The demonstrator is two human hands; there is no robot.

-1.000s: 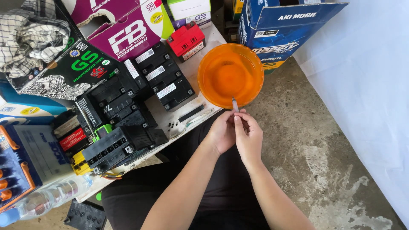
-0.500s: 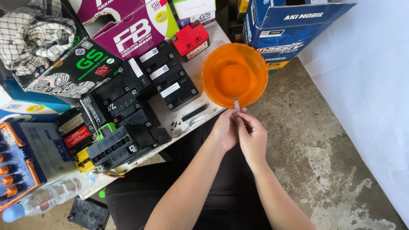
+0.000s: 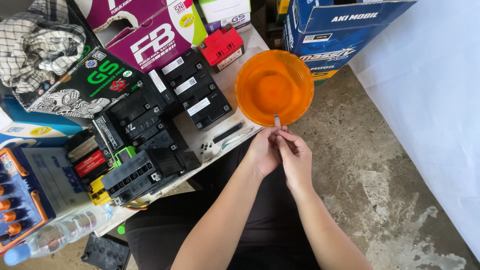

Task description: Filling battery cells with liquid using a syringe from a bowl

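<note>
Just right of the frame's centre, both hands meet over the near rim of a round orange bowl (image 3: 274,87) of translucent plastic that holds clear liquid. The left hand (image 3: 262,152) and the right hand (image 3: 296,157) are pressed together around a thin clear syringe (image 3: 276,120), each grip pinching its lower part. The slim tube rises from the fingertips and its tip lies over the bowl's near edge; whether it touches the liquid cannot be told.

The bowl sits at the right corner of a pale, scuffed counter (image 3: 231,82), partly overhanging the edge. To its left stand blocky black batteries (image 3: 197,90) with white labels, hard-edged and matte, packed close together. A small red battery (image 3: 221,46) sits above them. A short black strip (image 3: 227,132) lies near the counter's front edge, just left of the hands. Cardboard boxes (image 3: 150,40) fill the upper left, with a checked cloth (image 3: 42,42) crumpled on top. A clear plastic bottle (image 3: 60,232) lies at the lower left.

Right of the counter, rough grey concrete floor (image 3: 380,170) lies open, bordered by a white sheet (image 3: 435,100).
</note>
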